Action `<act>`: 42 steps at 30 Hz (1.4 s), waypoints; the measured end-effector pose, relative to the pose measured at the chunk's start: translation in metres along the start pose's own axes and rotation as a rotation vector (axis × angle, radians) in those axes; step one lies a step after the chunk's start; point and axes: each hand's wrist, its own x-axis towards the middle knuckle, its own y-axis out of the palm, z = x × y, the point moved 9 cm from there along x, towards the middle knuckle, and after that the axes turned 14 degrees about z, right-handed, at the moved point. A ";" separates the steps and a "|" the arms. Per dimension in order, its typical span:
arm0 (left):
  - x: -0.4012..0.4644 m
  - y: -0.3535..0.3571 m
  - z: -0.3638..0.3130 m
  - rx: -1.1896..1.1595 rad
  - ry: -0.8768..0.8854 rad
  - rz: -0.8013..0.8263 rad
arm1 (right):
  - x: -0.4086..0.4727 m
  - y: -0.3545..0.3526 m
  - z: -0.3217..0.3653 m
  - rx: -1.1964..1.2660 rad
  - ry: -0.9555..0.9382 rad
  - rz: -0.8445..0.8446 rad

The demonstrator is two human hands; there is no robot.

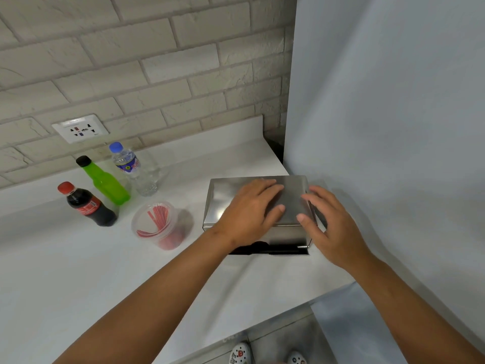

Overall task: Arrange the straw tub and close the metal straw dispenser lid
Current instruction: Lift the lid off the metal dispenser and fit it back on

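Both forearms are reaching forward from the lower edge of the view toward the metal straw dispenser [258, 206] sitting on the white surface [78, 271]. The left hand [249, 214] is lying palm-down on the dispenser's lid [225, 195], its fingers [265, 189] stretched flat and loosely spread across the steel, gripping nothing. The right hand [333, 224] is resting against the lid's right edge, fingers slightly curled and parted, the thumb touching the front corner; whether it is pinching the edge is hard to tell. Under the left wrist, the dispenser's dark front slot is partly hidden. To the left of the left hand's fingers, well apart from them, the clear straw tub [157, 224] is standing tilted in view, holding red straws [157, 219] blurred by the plastic. Farther left, three bottles are standing near the brick wall. Both elbows are cut off by the frame.
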 end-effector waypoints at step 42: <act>-0.098 0.029 0.113 -0.728 -0.411 -0.235 | 0.105 0.089 0.091 -0.423 -0.150 0.505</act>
